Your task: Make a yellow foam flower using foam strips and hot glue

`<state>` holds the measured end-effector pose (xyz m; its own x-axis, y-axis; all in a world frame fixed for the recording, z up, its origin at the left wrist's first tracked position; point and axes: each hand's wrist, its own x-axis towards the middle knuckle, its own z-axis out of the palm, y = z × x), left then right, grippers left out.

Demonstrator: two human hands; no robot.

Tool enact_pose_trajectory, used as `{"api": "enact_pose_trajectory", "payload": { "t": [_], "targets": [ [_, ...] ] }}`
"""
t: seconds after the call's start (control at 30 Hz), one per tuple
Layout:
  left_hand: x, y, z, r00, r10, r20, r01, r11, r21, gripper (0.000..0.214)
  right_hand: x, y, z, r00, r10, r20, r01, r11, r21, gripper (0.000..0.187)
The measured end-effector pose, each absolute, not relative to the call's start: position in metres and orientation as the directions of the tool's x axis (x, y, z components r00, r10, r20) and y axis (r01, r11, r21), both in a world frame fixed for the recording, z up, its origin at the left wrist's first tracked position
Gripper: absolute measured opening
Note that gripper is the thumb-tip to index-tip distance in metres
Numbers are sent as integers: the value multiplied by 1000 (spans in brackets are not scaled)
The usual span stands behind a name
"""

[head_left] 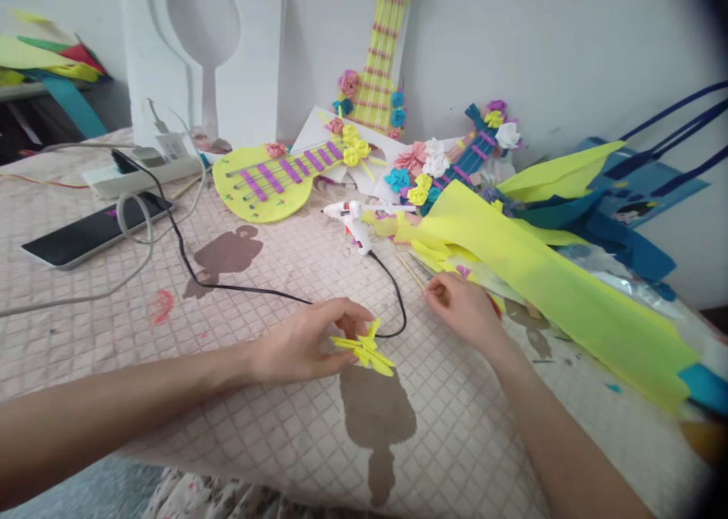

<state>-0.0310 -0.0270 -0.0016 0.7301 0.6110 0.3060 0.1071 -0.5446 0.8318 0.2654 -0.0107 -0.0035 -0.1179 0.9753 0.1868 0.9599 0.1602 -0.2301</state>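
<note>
My left hand (pixel 310 342) is closed in a pinch on a small yellow foam piece with several cut strips (pixel 367 347), held just above the quilted cloth. My right hand (pixel 463 306) is closed on the near end of a thin wooden stick (pixel 410 270) that points up and left toward the white glue gun (pixel 353 221). The glue gun lies on the cloth with its black cord (pixel 239 284) looping between my hands.
Yellow and blue foam sheets (pixel 540 268) are piled at the right. Foam guitars with paper flowers (pixel 278 177) lie and lean at the back wall. A tablet (pixel 85 234) and a power strip (pixel 142 174) sit at the left.
</note>
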Motion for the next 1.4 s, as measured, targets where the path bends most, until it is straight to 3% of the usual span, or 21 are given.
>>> {"api": "enact_pose_trajectory", "payload": {
  "t": [0.13, 0.27, 0.37, 0.43, 0.5, 0.57, 0.67, 0.8, 1.07, 1.4],
  "targets": [
    [-31, -26, -3, 746, 602, 284, 99, -522, 847, 38, 255, -9, -12, -83, 977, 199, 994, 95, -50, 4],
    [-32, -26, -7, 739, 622, 259, 112, -493, 863, 39, 253, -9, -11, -60, 980, 192, 997, 69, -41, 4],
    [-33, -25, -8, 741, 623, 252, 113, -486, 867, 38, 257, -10, -3, -25, 988, 152, 978, 56, -203, 4],
    [-33, -25, -8, 747, 616, 249, 111, -485, 867, 37, 259, -12, 4, -12, 998, 64, 884, 41, -465, 4],
    [-32, -25, -8, 767, 599, 230, 115, -482, 869, 37, 259, -14, 10, -61, 994, -87, 643, -28, -765, 9],
    [-31, -25, -6, 792, 572, 212, 128, -496, 859, 35, 256, -17, 13, -176, 957, -230, 354, -156, -922, 16],
    [-31, -25, -4, 819, 535, 208, 147, -546, 825, 35, 247, -20, 11, -306, 896, -322, 99, -307, -947, 21],
    [-31, -24, -3, 821, 529, 215, 156, -570, 807, 35, 238, -23, 9, -383, 864, -326, -86, -385, -919, 19],
    [-31, -25, -3, 815, 545, 194, 148, -521, 841, 36, 231, -26, 13, -415, 850, -326, -89, -394, -915, 28],
    [-31, -24, -8, 786, 588, 192, 67, -390, 918, 45, 212, -37, 9, -335, 913, -235, 146, -196, -970, 22]
  ]
}}
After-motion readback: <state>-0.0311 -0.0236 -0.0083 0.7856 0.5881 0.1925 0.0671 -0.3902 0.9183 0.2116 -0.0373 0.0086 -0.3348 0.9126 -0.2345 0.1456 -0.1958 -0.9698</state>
